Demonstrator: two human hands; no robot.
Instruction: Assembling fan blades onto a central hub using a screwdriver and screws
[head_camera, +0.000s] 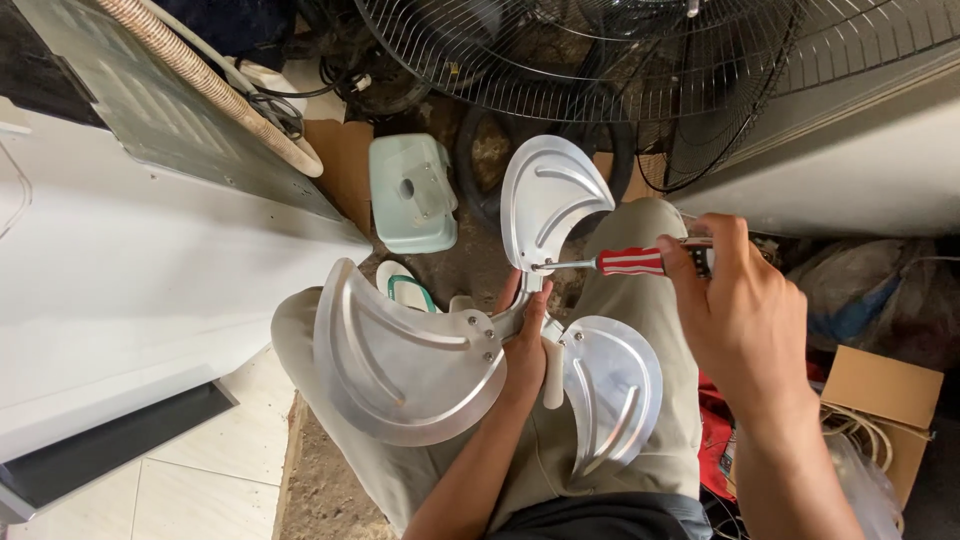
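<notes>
Basically, the fan blade (420, 360) is gripped at its hub over the lap by the left hand (522, 345); the screwdriver (625, 262), clasped in the right hand (740, 310), is best kept square on the screw (534, 267).

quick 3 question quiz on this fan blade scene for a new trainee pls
1. True or false: the right hand holds a hammer.
2. How many blades does the metal fan blade assembly have? A two, B three, C five
3. Where does the tip of the screwdriver rest?

Key
1. False: it holds the red-and-white-handled screwdriver.
2. B
3. At the base of the top blade, near the hub gripped by the left hand.
</notes>
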